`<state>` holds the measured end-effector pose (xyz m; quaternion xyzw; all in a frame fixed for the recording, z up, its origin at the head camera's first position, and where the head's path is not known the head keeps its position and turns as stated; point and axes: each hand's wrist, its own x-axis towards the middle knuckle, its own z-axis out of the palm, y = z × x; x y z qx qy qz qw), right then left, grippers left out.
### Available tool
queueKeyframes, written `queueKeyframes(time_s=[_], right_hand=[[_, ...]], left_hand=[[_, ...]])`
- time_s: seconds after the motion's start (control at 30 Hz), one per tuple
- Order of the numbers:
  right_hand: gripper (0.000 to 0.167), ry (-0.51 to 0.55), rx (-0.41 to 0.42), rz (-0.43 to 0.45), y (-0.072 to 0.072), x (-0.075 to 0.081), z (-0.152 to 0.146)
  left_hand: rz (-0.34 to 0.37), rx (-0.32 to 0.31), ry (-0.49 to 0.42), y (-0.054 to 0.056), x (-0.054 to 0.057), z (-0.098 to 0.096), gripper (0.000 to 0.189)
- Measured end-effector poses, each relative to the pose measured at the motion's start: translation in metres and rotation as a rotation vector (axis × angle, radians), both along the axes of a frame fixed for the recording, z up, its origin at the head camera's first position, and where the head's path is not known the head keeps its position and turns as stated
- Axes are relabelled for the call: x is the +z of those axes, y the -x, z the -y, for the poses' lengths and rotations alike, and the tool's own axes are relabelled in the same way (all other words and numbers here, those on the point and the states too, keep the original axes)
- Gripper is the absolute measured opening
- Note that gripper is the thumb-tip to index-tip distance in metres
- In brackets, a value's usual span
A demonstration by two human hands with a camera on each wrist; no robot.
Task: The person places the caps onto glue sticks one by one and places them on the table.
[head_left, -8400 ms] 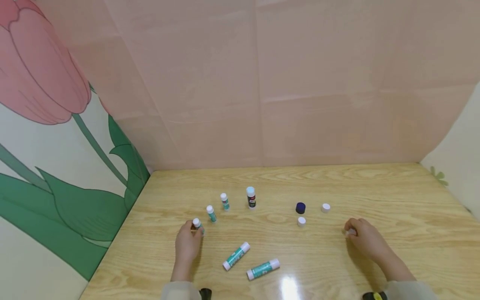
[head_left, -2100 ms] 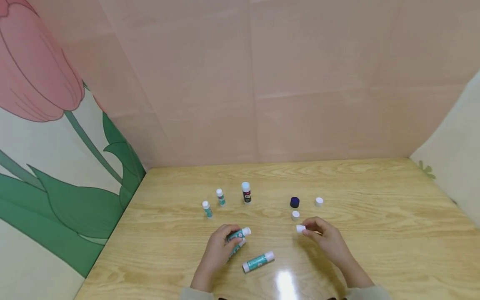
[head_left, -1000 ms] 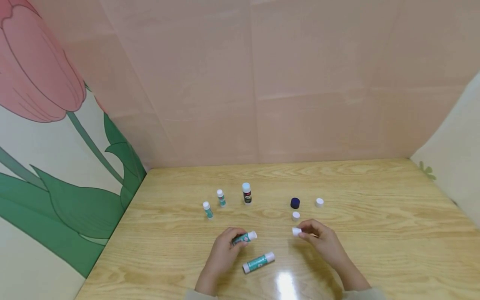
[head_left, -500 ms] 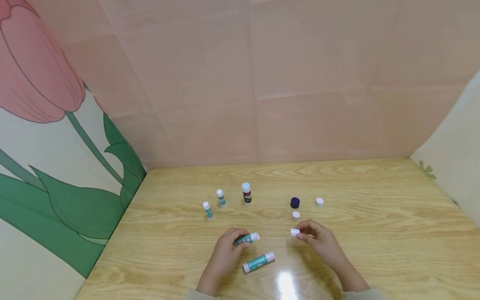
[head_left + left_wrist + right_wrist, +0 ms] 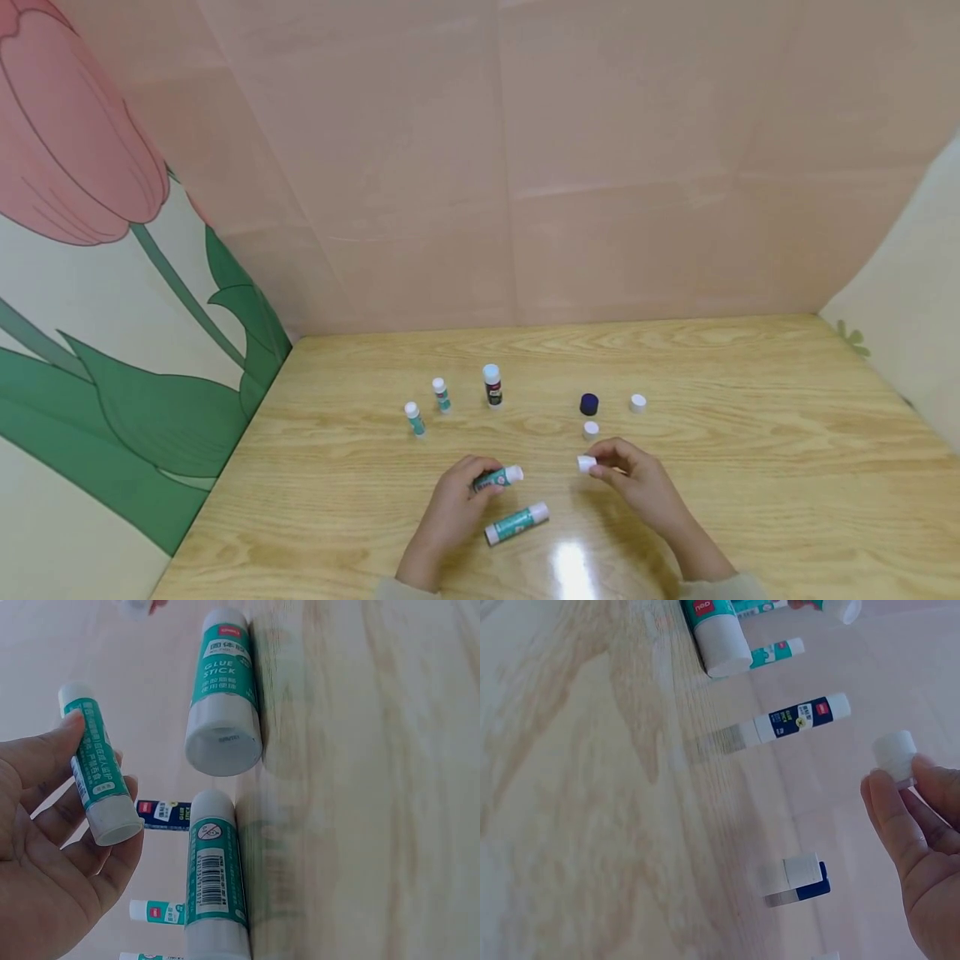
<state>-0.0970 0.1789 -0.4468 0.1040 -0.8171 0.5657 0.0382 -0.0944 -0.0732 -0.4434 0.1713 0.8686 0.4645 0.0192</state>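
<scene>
My left hand point(image 5: 453, 504) grips a teal-and-white glue stick point(image 5: 495, 479), raised and tilted, its white end toward the right hand. Thumb and fingertips of my right hand point(image 5: 633, 483) pinch a small white cap point(image 5: 587, 464), level with that glue stick and a short gap away. A larger glue stick point(image 5: 517, 523) lies on the table just in front of the left hand. The left wrist view shows a second lying glue stick point(image 5: 216, 877) too, which the left hand hides from the head view.
Behind the hands stand two small teal glue sticks point(image 5: 416, 419) and a dark-labelled glue stick point(image 5: 492, 386). A dark blue cap point(image 5: 589, 405) and two white caps point(image 5: 637, 403) sit on the wooden table point(image 5: 787, 467) farther right. A pink cloth backdrop point(image 5: 637, 208) rises behind.
The left hand has picked up the leftmost standing glue stick and carried it right. The right hand has brought the white cap left. Over the last second both have drawn slightly closer together.
</scene>
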Motion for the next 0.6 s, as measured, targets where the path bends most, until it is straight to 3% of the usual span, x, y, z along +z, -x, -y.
queueKeyframes(time_s=[0.3, 0.6], right_hand=[[0.016, 0.026, 0.027, 0.020, 0.0001, 0.0017, 0.0017], [0.016, 0.066, 0.051, -0.019, -0.0018, 0.0013, 0.0060]], left_hand=[[-0.001, -0.014, -0.008, 0.0007, -0.0019, -0.0019, 0.026], [0.001, -0.024, -0.017, -0.0011, -0.0004, -0.0056, 0.024]])
